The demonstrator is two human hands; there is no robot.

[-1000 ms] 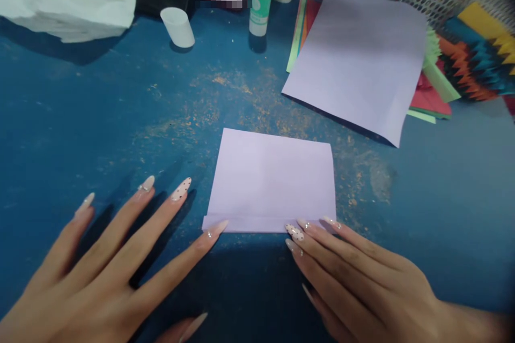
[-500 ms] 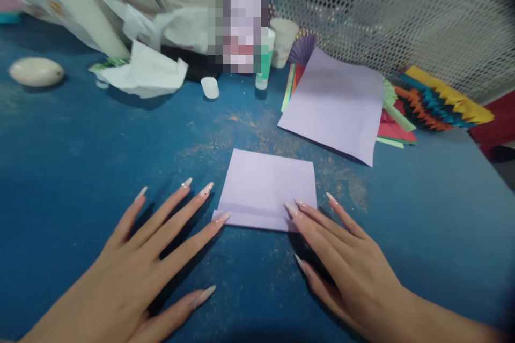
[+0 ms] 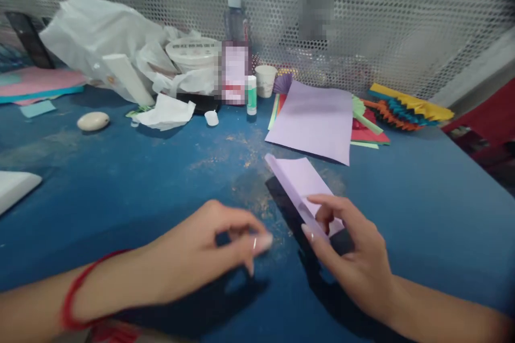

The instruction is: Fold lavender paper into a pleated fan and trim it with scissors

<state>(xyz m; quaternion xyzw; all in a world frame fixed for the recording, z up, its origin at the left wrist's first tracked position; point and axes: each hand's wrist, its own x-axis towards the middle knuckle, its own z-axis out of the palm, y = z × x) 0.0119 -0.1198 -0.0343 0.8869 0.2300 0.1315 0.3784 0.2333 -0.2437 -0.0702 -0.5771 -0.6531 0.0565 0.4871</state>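
Note:
My right hand (image 3: pixel 354 252) grips a sheet of light purple paper (image 3: pixel 306 179) near its lower corner, thumb on the near side and fingers over the inner face. A narrow folded strip runs along the paper's left edge. The sheet is tilted, partly lifted off the blue table, with its shadow beneath. My left hand (image 3: pixel 217 246) hovers left of the paper, apart from it. Its fingers are curled in and the thumb meets them; nothing shows between them. A red cord circles the left wrist.
Behind the paper lies a larger purple sheet (image 3: pixel 316 118) on coloured papers. Folded yellow, blue and orange paper (image 3: pixel 410 107) sits at right. A glue stick (image 3: pixel 251 96), its white cap (image 3: pixel 211 118), a paper cup (image 3: pixel 265 80), crumpled tissue (image 3: pixel 164 112) and a whitish oval object (image 3: pixel 93 121) line the back.
Both hands lay spread by the flat paper before. Now the right hand has lifted and turned the sheet, while the left has come off it and curled. The view has tipped up.

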